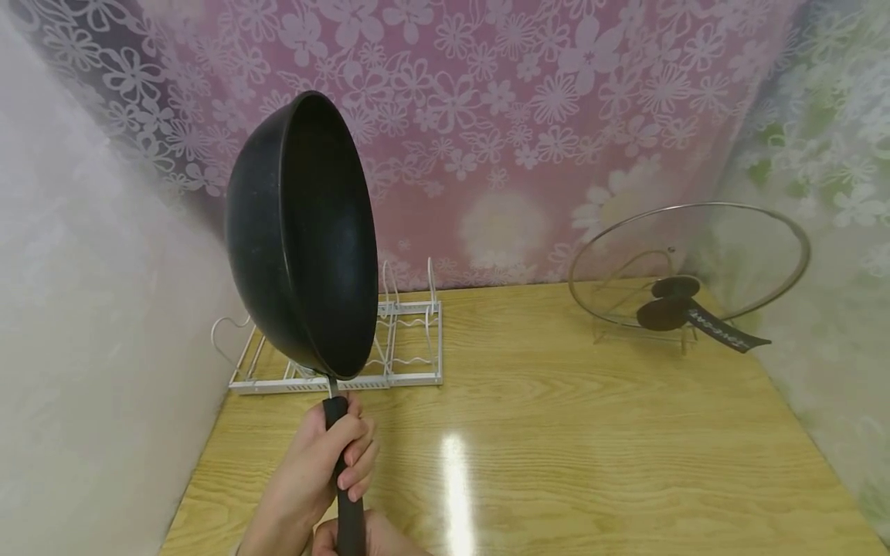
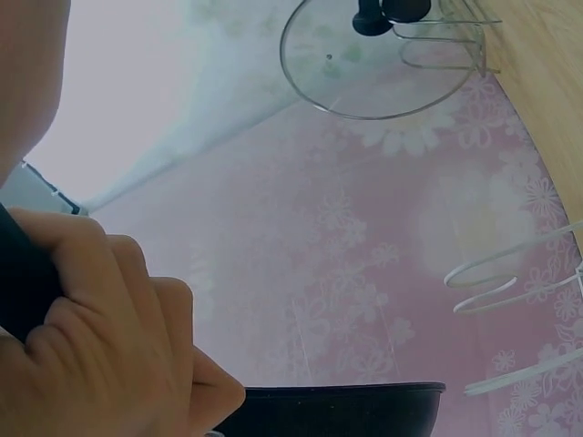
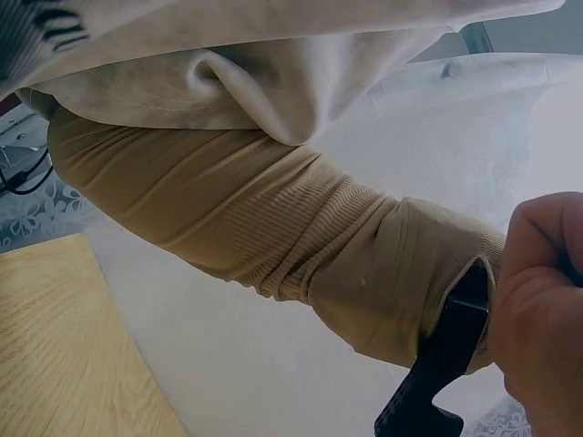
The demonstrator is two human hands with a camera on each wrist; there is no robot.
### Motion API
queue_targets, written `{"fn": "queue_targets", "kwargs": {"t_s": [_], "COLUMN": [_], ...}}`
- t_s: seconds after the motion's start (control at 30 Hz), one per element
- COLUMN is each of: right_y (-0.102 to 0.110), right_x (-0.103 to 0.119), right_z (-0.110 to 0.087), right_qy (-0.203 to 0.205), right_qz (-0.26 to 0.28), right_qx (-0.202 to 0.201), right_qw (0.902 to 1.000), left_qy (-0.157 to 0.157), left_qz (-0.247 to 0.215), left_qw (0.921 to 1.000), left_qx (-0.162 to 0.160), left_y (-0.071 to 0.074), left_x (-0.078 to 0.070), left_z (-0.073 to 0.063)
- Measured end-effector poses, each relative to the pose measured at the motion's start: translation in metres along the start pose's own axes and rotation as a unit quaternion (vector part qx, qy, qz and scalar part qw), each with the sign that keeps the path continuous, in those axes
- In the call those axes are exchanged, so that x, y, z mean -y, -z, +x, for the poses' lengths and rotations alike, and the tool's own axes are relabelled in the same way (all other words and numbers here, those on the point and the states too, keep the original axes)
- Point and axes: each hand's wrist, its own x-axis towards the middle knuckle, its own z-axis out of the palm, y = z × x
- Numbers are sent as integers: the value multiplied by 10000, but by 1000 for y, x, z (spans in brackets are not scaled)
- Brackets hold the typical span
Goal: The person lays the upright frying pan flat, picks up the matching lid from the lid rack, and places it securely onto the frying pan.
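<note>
A deep black frying pan (image 1: 264,224) is held up on the left of the head view, tilted on its side with its dark hollow facing right. My left hand (image 1: 330,455) grips the upper part of its black handle (image 1: 352,517), fingers wrapped round it. Lower down, my right hand (image 1: 382,537) holds the handle's end, partly cut off by the frame. In the left wrist view the left hand (image 2: 118,337) curls round the dark handle, and the pan's rim (image 2: 337,391) shows at the bottom. Behind the pan stands a white wire rack (image 1: 417,378), partly hidden by it.
A glass lid (image 1: 737,247) with a dark knob leans on a small wire stand (image 1: 605,336) at the back right of the wooden table (image 1: 556,432). Flowered pink cloth (image 1: 501,154) hangs behind; pale walls stand on both sides.
</note>
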Motion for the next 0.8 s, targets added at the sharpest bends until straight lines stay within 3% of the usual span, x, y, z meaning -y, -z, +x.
{"fn": "queue_targets", "kwargs": {"t_s": [0.17,0.4,0.8], "right_y": [-3,-6,2], "right_x": [3,3,-10], "right_z": [-1,-2,-4], "right_qy": [146,-103,935], "right_qz": [-292,-370,-180], "right_qx": [-87,-428,-229], "right_qw": [9994,9983,9952], "left_qy": [72,197,163], "left_qz": [-10,-110,-330], "left_qw": [10000,9997,9992], "left_qx": [0,3,133], "left_y": [-4,-9,-15], "left_x": [-1,-2,0], "left_z": [1,3,6]}}
